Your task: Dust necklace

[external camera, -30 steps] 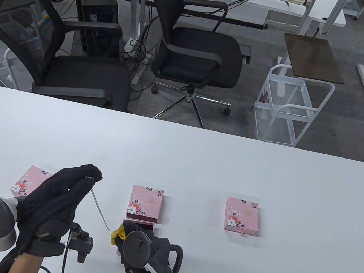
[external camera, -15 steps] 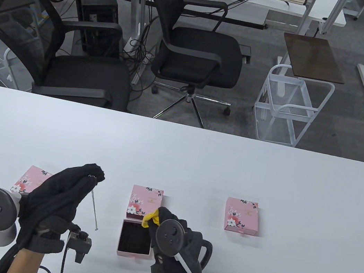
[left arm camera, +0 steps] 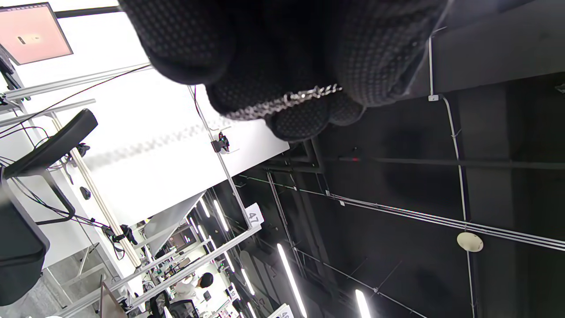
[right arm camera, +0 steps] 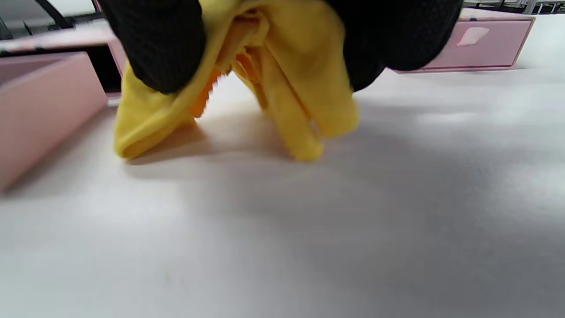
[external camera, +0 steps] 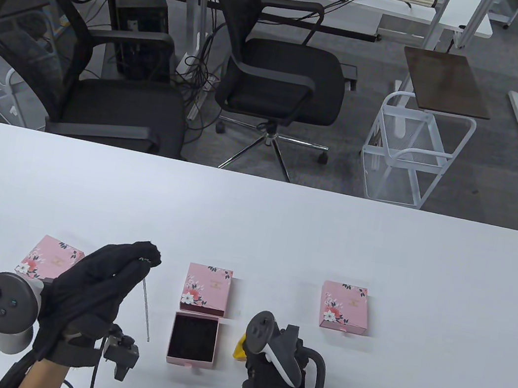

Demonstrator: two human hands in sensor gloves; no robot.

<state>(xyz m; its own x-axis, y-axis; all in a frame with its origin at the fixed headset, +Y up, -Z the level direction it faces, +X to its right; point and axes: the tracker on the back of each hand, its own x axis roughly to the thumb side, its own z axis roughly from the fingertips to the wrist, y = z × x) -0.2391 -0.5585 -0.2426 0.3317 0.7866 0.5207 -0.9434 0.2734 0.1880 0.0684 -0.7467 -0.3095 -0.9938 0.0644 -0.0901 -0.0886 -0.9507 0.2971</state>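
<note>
A thin silver necklace (external camera: 146, 308) hangs straight down from my raised left hand (external camera: 147, 257), pinched between its fingertips; in the left wrist view the chain (left arm camera: 309, 95) crosses the gloved fingers. Its lower end hangs left of an open pink tray with a dark lining (external camera: 193, 340). My right hand (external camera: 255, 358) sits low on the table right of that tray, gripping a bunched yellow cloth (external camera: 239, 349). The right wrist view shows the cloth (right arm camera: 287, 88) touching the white tabletop under my fingers (right arm camera: 154, 39).
Three pink floral boxes lie in a row: one behind my left hand (external camera: 50, 257), one just above the tray (external camera: 206, 290), one to the right (external camera: 345, 307). Beyond the white table (external camera: 378, 255) stand two black office chairs (external camera: 281, 68) and a white wire cart (external camera: 412, 151).
My right hand has carried the yellow cloth from over the tray to the right and down onto the table. The left hand shifted slightly right, and the hanging chain swung with it.
</note>
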